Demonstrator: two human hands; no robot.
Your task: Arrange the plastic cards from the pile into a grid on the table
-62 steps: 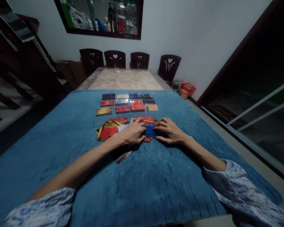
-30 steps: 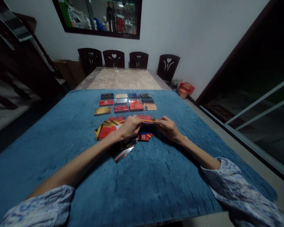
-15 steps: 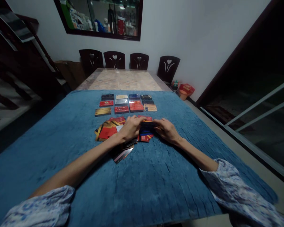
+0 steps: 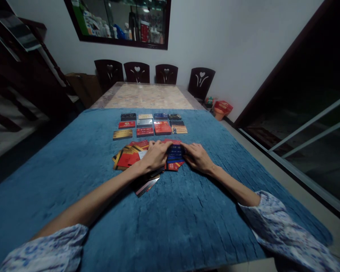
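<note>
Dark blue cards (image 4: 175, 150) are held between my two hands, over a loose pile of cards. My left hand (image 4: 156, 154) grips their left edge with its fingers bent. At their right edge my right hand (image 4: 197, 156) closes on them with thumb and fingertips. Red and gold cards (image 4: 127, 156) fan out left of my left hand, and a silver-striped card (image 4: 147, 186) lies in front of it. Beyond the hands, small stacks stand in rows, among them a gold stack (image 4: 122, 134), a red stack (image 4: 162, 127) and a black stack (image 4: 128, 116).
A blue cloth (image 4: 170, 223) covers the near part of the table; its bare marbled top (image 4: 151, 96) shows at the far end. Dark chairs (image 4: 136, 71) stand behind it. On the floor at the right is an orange bin (image 4: 219, 113) near a red box.
The dark blue cards have tilted, so their printed face now shows between my hands. Both hands have hardly moved.
</note>
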